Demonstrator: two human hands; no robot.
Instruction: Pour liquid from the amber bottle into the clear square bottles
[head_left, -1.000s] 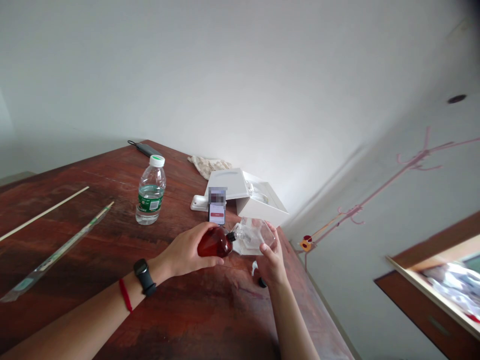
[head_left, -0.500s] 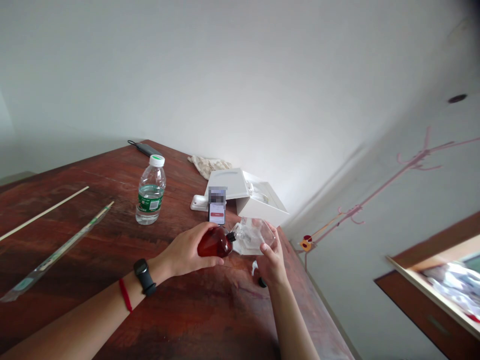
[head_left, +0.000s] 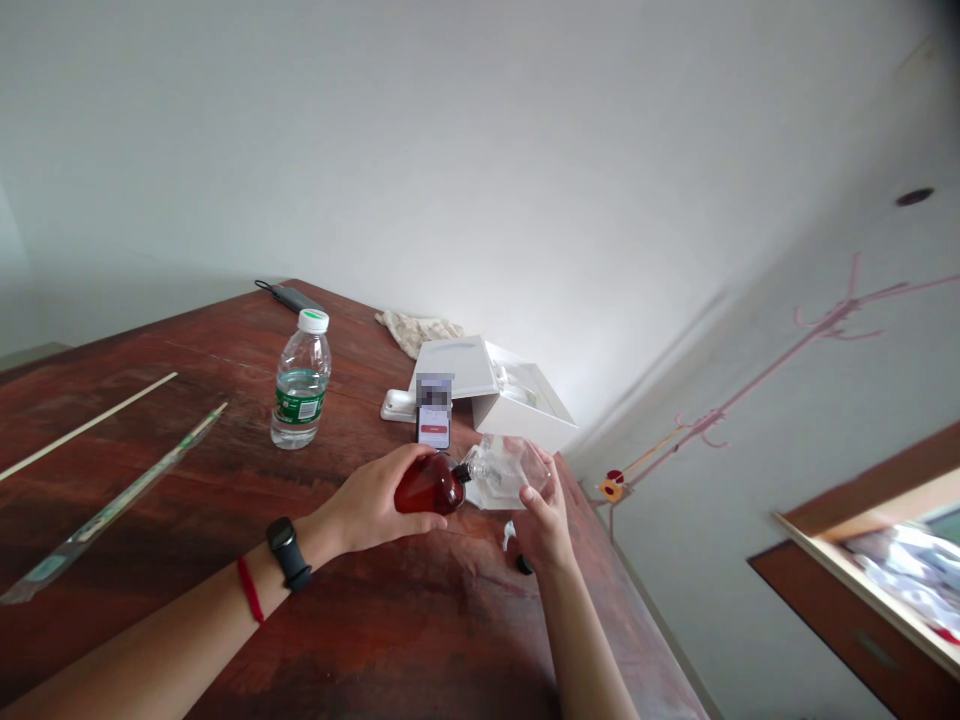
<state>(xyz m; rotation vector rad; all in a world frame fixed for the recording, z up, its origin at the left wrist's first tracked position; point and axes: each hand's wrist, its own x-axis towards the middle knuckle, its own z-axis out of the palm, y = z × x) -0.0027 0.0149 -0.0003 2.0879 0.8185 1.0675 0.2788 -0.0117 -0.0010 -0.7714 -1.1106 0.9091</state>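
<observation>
My left hand [head_left: 390,500] is wrapped round a dark red-brown bottle [head_left: 426,486], which lies tilted with its neck towards the right. Its mouth meets the small neck of a clear glass bottle [head_left: 514,472]; whether liquid passes between them I cannot tell. My right hand [head_left: 544,515] grips the clear bottle from its right side, thumb on the near face. Below it on the table sit a small black cap [head_left: 524,565] and a whitish piece [head_left: 509,535], partly hidden by the right hand. Just behind the bottles stands a phone [head_left: 434,415] with its screen lit.
On the wooden table [head_left: 360,620] stands a water bottle [head_left: 300,385]. Left of it lie a thin stick [head_left: 90,424] and wrapped sticks [head_left: 127,500]. An open white box [head_left: 517,405], a white case [head_left: 397,405], a cloth [head_left: 420,330] and a grey device [head_left: 295,299] are farther back.
</observation>
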